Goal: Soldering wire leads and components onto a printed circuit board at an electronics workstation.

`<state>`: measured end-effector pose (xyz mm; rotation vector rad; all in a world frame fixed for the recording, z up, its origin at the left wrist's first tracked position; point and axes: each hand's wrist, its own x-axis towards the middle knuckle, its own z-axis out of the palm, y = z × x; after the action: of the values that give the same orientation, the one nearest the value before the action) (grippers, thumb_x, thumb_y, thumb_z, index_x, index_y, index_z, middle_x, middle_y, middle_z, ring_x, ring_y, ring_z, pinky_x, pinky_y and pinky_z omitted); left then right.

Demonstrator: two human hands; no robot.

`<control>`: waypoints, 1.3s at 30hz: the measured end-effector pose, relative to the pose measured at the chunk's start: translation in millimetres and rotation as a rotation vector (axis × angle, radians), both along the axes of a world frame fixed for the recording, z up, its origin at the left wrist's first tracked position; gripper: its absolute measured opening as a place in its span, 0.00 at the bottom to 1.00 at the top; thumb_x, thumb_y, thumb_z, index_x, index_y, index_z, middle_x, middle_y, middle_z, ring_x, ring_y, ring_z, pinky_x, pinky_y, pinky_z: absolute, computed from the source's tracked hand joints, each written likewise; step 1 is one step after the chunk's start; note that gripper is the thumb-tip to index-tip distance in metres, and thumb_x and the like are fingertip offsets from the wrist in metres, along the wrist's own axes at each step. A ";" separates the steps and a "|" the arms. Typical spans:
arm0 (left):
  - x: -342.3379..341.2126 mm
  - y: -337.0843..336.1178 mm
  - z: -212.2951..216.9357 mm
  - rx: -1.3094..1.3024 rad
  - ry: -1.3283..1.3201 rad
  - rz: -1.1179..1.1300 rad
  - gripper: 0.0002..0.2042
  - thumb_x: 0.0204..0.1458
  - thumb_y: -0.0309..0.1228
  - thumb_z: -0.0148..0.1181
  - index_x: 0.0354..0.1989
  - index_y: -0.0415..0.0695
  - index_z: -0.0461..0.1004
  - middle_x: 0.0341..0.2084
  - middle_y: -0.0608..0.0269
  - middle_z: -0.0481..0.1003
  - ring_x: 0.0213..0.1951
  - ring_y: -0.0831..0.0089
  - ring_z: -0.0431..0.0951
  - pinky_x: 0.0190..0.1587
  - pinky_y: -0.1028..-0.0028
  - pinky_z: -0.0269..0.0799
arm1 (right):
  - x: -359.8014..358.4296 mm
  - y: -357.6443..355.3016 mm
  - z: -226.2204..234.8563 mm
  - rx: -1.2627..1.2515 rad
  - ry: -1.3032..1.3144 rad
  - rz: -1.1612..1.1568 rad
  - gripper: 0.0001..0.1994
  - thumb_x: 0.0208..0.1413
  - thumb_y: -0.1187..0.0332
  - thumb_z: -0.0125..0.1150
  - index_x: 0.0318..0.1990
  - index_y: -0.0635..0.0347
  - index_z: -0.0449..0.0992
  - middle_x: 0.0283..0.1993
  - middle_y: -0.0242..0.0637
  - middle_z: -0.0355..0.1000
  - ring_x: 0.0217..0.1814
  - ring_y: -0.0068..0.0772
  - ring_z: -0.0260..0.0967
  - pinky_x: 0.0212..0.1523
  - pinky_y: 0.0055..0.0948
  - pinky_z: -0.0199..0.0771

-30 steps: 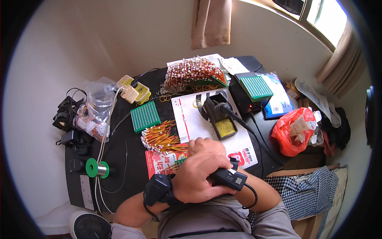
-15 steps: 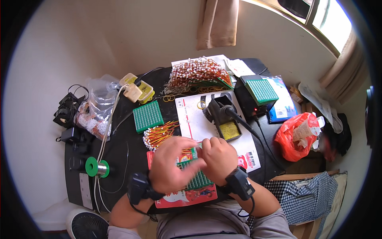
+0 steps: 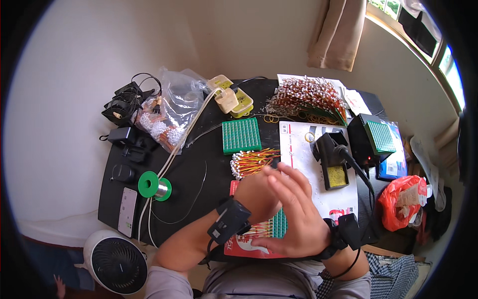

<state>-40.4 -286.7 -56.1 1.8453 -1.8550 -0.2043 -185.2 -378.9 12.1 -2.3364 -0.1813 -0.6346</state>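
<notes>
Both hands are close together over the near middle of the desk. My right hand (image 3: pixel 301 219) is in front, fingers stretched out and thumb spread, with nothing seen in its grasp. Behind it, my left hand (image 3: pixel 255 195) is bent inward, its fingers mostly hidden. A small dark object (image 3: pixel 275 162), too unclear to name, shows by the fingertips. Below the hands, a green gridded board (image 3: pixel 280 224) lies on a red printed sheet (image 3: pixel 233 244), with wires (image 3: pixel 260 229) at its left side. Beyond my left hand lies a bundle of red and yellow wires with white ends (image 3: pixel 249 162).
A soldering iron stand (image 3: pixel 331 154) with a yellow sponge is at the right, beside a black box (image 3: pixel 359 139). Solder wire spool (image 3: pixel 155 186), phone (image 3: pixel 128 212) and cables lie left. Another green board (image 3: pixel 241 135) and a large wire heap (image 3: pixel 308 97) are farther back.
The view has turned left, so the desk appears farther right. My right hand has gone from curled fingers to stretched ones. My left hand, spread before, is now partly behind the right.
</notes>
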 end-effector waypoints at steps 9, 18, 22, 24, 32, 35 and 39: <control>-27.2 1.1 16.9 0.076 -0.096 0.089 0.06 0.53 0.30 0.62 0.36 0.41 0.77 0.35 0.57 0.78 0.41 0.63 0.79 0.42 0.64 0.75 | 20.5 16.5 57.3 -0.415 0.086 0.293 0.30 0.44 0.64 0.69 0.58 0.60 0.74 0.56 0.40 0.74 0.61 0.44 0.71 0.70 0.56 0.56; -64.2 -13.3 50.9 0.429 -0.291 0.716 0.07 0.53 0.30 0.62 0.37 0.41 0.77 0.36 0.58 0.78 0.42 0.65 0.78 0.44 0.65 0.74 | 31.5 17.9 60.2 -0.540 0.110 0.367 0.13 0.43 0.66 0.67 0.38 0.58 0.78 0.40 0.33 0.74 0.47 0.37 0.74 0.67 0.51 0.61; -84.4 -25.1 65.9 0.725 -0.426 1.137 0.07 0.54 0.31 0.62 0.37 0.41 0.77 0.37 0.59 0.78 0.42 0.65 0.78 0.44 0.66 0.74 | 35.9 11.2 66.2 -0.409 0.193 0.409 0.19 0.35 0.63 0.73 0.37 0.59 0.77 0.38 0.34 0.74 0.44 0.39 0.74 0.62 0.46 0.64; -91.5 -31.2 70.7 0.862 -0.483 1.296 0.07 0.54 0.31 0.62 0.37 0.41 0.77 0.37 0.59 0.78 0.42 0.66 0.78 0.45 0.66 0.73 | 37.5 12.1 66.5 -0.414 0.199 0.413 0.20 0.35 0.62 0.74 0.37 0.59 0.77 0.37 0.34 0.74 0.42 0.40 0.74 0.60 0.45 0.65; -104.4 -45.2 81.3 0.920 -0.508 1.344 0.08 0.54 0.33 0.62 0.37 0.41 0.76 0.37 0.60 0.77 0.42 0.66 0.77 0.45 0.66 0.73 | 39.8 20.5 63.8 -0.465 0.270 0.424 0.21 0.36 0.60 0.74 0.38 0.60 0.77 0.37 0.35 0.74 0.42 0.41 0.73 0.52 0.40 0.69; -105.6 -44.4 82.7 0.934 -0.511 1.347 0.09 0.54 0.33 0.62 0.37 0.41 0.75 0.37 0.60 0.77 0.42 0.66 0.77 0.45 0.66 0.73 | 39.1 25.9 59.6 -0.407 0.226 0.411 0.21 0.36 0.61 0.75 0.39 0.60 0.78 0.38 0.35 0.74 0.43 0.41 0.74 0.50 0.40 0.71; -106.8 -43.8 87.4 0.940 -0.519 1.333 0.09 0.55 0.34 0.62 0.37 0.41 0.75 0.37 0.60 0.76 0.42 0.66 0.77 0.45 0.66 0.72 | 41.2 33.3 52.5 -0.481 0.078 0.314 0.18 0.40 0.61 0.73 0.35 0.61 0.77 0.37 0.37 0.75 0.42 0.41 0.75 0.47 0.40 0.73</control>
<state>-147.2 -330.5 31.3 3.5858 -0.2788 -0.0987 -144.0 -345.6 64.5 -2.6985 -0.7175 -0.3692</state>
